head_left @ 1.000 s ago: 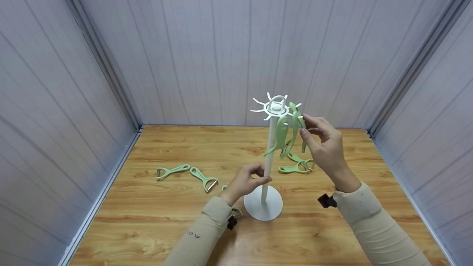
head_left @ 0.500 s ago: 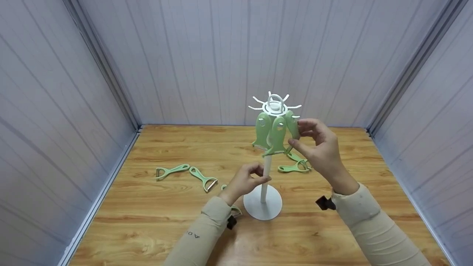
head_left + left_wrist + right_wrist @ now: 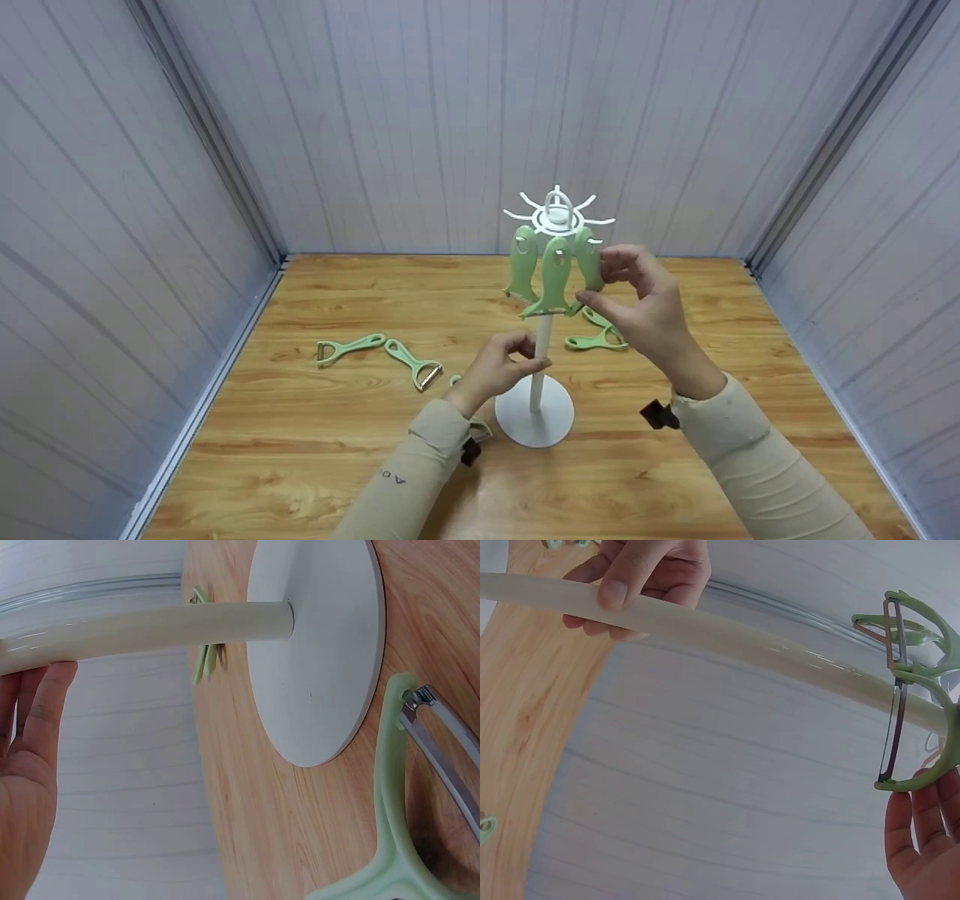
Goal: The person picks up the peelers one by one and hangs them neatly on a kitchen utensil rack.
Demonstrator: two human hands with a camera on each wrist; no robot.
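Observation:
A white stand's pole [image 3: 543,337] rises from a round base [image 3: 315,652], and my left hand [image 3: 501,369] holds it low down between thumb and fingers. At its top is a hook ring [image 3: 559,218] with curved arms. Three green peelers hang there by their handle holes: a left peeler [image 3: 523,262], a middle peeler [image 3: 556,277] and a right peeler [image 3: 589,261]. My right hand [image 3: 649,296] has thumb and fingers at either side of the right peeler, pinching it. The right wrist view shows fingertips against a hanging peeler's green frame [image 3: 922,780].
Two green peelers lie on the wooden table at left, one peeler [image 3: 351,348] beside another peeler [image 3: 413,364]. A further peeler [image 3: 390,787] lies near the base, partly under my left wrist. Behind the stand, at right, lie peelers [image 3: 596,341] close together. Panel walls enclose the table.
The hook ring has turned, carrying the hanging peelers leftward across the front so they face me. My right hand has shifted slightly left and down. My left hand stays on the pole.

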